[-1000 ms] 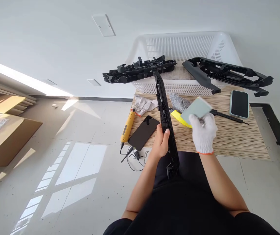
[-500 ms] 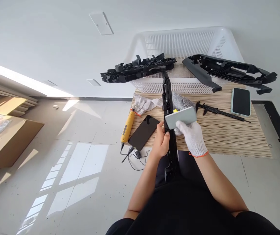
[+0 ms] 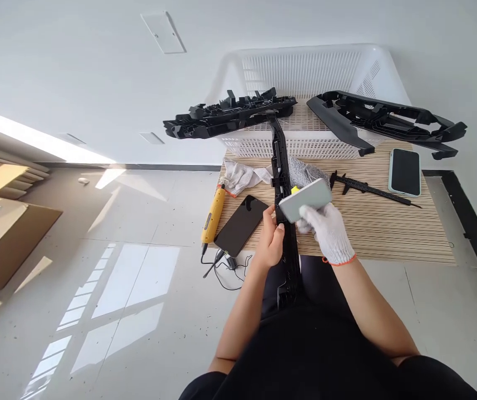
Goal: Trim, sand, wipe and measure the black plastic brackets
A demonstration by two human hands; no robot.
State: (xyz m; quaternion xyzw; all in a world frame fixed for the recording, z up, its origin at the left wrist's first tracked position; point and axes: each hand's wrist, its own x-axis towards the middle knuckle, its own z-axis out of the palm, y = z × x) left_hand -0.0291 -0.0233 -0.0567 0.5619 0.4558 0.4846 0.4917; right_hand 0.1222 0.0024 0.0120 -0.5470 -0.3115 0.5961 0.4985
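Observation:
A long, narrow black plastic trim piece (image 3: 279, 158) runs from the basket's front edge down to my lap. My bare left hand (image 3: 271, 241) grips it from the left, fingers wrapped around its edge. In my right hand (image 3: 331, 233), which wears a white knit glove with an orange cuff, is a pale grey flat rectangular block (image 3: 307, 200). The block is tilted, and its left end overlaps the trim piece; I cannot tell whether they touch. A small yellow thing (image 3: 294, 190) peeks out behind the block, mostly hidden.
Black molded parts (image 3: 230, 116) and another frame-like part (image 3: 388, 122) lie across a white plastic basket (image 3: 301, 66). On the slatted tabletop (image 3: 388, 233) are a yellow corded tool (image 3: 213, 215), a black phone (image 3: 242, 225), a black caliper (image 3: 372, 189), a second phone (image 3: 405, 172) and gloves (image 3: 242, 176).
The view has shifted slightly, so the scene sits a little further left. The pale block is tilted a bit more. Both hands keep their grips.

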